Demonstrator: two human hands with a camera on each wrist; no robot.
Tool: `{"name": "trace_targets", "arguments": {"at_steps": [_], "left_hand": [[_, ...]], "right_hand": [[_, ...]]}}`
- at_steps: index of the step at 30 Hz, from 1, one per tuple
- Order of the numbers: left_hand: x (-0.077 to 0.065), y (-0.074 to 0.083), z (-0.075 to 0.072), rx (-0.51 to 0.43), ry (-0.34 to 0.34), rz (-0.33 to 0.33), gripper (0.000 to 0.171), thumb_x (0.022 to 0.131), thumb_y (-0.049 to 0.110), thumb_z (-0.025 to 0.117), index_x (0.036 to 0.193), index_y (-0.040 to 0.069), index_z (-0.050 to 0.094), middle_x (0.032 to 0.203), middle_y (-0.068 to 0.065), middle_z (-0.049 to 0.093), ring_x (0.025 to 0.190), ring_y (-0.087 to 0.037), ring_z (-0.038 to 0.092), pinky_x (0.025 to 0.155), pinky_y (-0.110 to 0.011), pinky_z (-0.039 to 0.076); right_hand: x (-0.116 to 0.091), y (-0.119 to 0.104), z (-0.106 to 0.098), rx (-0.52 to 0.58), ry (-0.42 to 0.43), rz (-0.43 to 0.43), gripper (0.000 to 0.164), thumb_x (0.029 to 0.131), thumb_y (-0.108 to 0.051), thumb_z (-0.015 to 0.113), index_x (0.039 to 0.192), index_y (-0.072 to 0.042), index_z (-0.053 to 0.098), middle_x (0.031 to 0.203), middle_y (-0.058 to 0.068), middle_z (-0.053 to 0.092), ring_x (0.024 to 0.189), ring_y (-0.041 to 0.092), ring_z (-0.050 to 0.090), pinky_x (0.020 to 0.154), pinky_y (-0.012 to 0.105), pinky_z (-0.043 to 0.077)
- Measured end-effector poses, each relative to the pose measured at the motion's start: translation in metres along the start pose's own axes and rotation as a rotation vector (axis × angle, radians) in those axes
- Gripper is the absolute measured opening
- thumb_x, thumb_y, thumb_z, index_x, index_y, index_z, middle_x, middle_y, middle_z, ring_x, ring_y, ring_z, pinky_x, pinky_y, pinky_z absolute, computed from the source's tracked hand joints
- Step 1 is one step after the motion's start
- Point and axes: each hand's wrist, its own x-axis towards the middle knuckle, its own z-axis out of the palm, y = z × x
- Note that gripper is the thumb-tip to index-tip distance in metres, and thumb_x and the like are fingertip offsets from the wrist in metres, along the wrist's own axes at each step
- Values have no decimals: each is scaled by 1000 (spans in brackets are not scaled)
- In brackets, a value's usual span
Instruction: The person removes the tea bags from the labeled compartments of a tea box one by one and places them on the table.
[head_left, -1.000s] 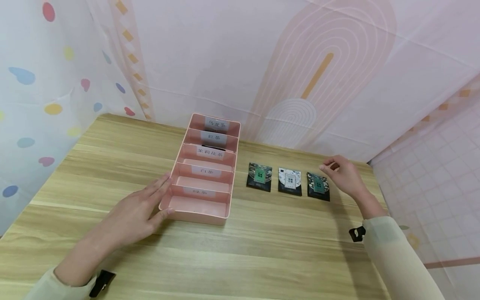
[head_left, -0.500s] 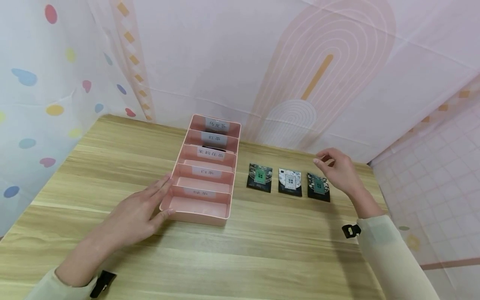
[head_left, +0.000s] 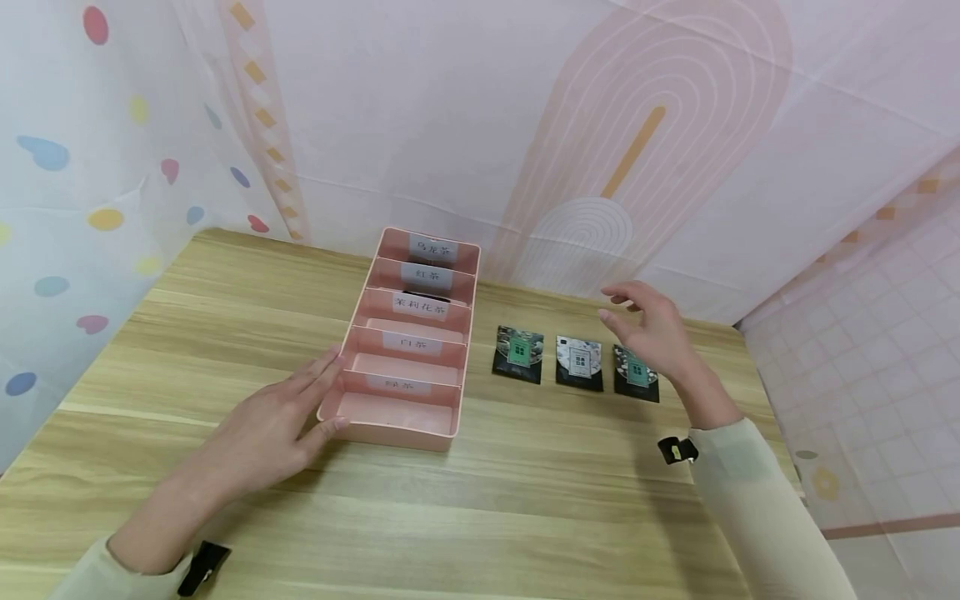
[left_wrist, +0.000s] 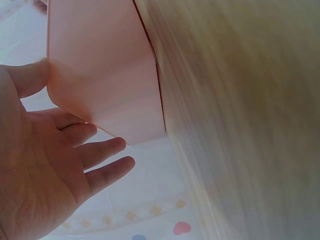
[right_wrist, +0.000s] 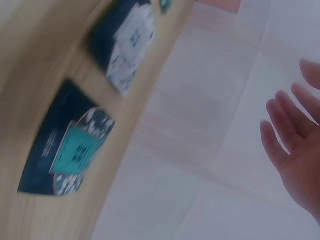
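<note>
A pink box (head_left: 397, 434) with several labelled compartments stands left of the table's middle. My left hand (head_left: 262, 433) rests against its near left corner, fingers along the side and thumb at the front; in the left wrist view these fingers are fairly straight against the pink wall (left_wrist: 107, 65). To the box's right lie three sachets in a row: one with a bright green label (head_left: 518, 354), one white and black (head_left: 579, 362), one with a teal label (head_left: 636, 372). Above the teal one hovers my right hand (head_left: 652, 329), fingers loosely bent, holding nothing; it partly covers that sachet.
Dark items show at the bottom of the box's two far compartments, mostly hidden by the dividers. A patterned cloth (head_left: 450, 108) hangs behind the wooden table (head_left: 525, 517), with more cloth along the left and right sides.
My right hand has moved left, from beside the teal-labelled sachet to above it, and its fingers have spread apart. The left hand, the box and the sachets have stayed in place.
</note>
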Motion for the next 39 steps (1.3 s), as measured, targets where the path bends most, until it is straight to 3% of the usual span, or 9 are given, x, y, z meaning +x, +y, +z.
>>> {"name": "trace_targets", "arguments": {"at_steps": [11,25,34,39], "left_hand": [[-1,-1,0,9,15,5,76,101,33,70,158,-6,39,164,-24,37,139,-47,51,106,-63,47],[0,1,0,0,5,-2,74,101,30,69,158,-6,39,165,-24,36,139,-46,51,107,-63,47],[0,0,0,-7,-8,-11,76,101,32,70,159,-6,38,165,-24,35,140,-47,49,108,-63,46],[0,0,0,-2,-6,-9,77,100,32,70,159,-5,38,165,-24,36,140,-47,50,108,-63,46]], "right_hand": [[16,-26,17,9,-85,-21,46,102,-20,70,144,-2,61,144,16,60,132,35,54,111,60,44],[32,-51,40,-32,-152,-118,56,102,-23,70,153,-7,54,154,13,54,145,33,45,120,54,36],[47,-62,62,-18,-183,-186,56,99,-20,73,151,-6,56,151,14,57,143,33,47,121,51,34],[55,-68,75,-1,-213,-169,55,101,-23,72,151,-7,56,152,12,57,143,32,47,121,50,35]]}}
